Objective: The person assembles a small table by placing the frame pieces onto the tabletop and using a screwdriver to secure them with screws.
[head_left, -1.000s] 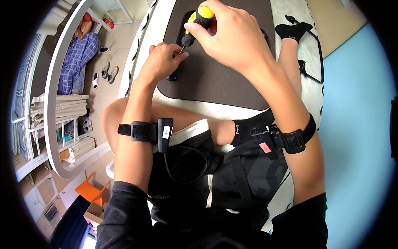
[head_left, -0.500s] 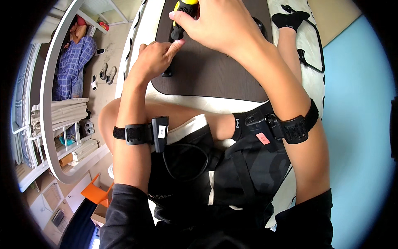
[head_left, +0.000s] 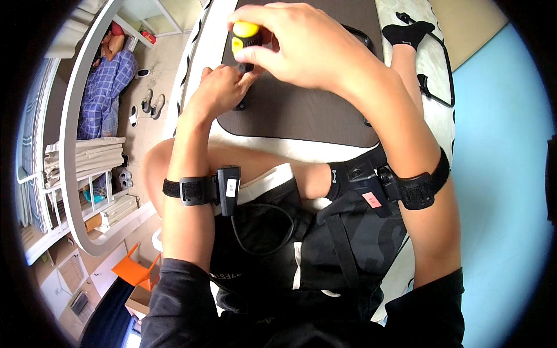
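A screwdriver with a stubby yellow and black handle point(head_left: 245, 39) stands upright in my right hand point(head_left: 301, 49), with thumb and fingers wrapped round the grip. Just below it, my left hand point(head_left: 223, 90) is closed near the tool's lower end; what its fingers pinch is hidden. Under both hands lies a dark wood-grain board point(head_left: 307, 110) with rounded corners. A black foot-like part point(head_left: 239, 107) pokes out beneath my left hand. The screwdriver's tip is out of sight.
A black metal frame point(head_left: 449, 87) lies right of the board, by my socked foot point(head_left: 406, 35). Another black bar point(head_left: 361, 36) crosses the board's far right. A white bed rail point(head_left: 67, 145) bounds the left; beyond it a person lies under a checked blanket point(head_left: 104, 87).
My right hand has shifted its grip and the screwdriver handle sits a little nearer, with its top now in view. My left hand has moved slightly right and nearer.
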Available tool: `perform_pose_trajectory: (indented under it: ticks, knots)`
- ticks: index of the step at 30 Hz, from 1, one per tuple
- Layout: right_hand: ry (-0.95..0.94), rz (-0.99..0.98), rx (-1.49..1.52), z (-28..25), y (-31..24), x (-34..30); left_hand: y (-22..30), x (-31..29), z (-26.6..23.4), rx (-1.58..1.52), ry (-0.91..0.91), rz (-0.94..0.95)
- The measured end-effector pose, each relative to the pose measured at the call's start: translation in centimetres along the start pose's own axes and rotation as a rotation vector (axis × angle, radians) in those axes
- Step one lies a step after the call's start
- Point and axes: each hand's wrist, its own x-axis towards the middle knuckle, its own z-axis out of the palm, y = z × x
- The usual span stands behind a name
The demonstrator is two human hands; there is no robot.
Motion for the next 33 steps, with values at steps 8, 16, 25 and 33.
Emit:
perform_pose_trajectory:
  ticks: [8,16,25,33]
  knots:
    - [0.05,0.052,-0.433,-0.6,1.3,0.3,1.3,-0.5,-0.7,-0.143,0.034,-0.053]
    - [0.176,0.05,-0.546,0.8,0.8,0.7,0.6,-0.3,-0.5,-0.48,0.313,0.074]
    - [0.182,0.168,-0.43,0.5,-0.6,2.0,1.3,-0.3,-0.4,-0.649,0.332,0.174]
    - [0.03,0.258,-0.406,-0.9,-1.2,2.7,0.9,-0.4,-0.1,-0.678,0.349,0.285]
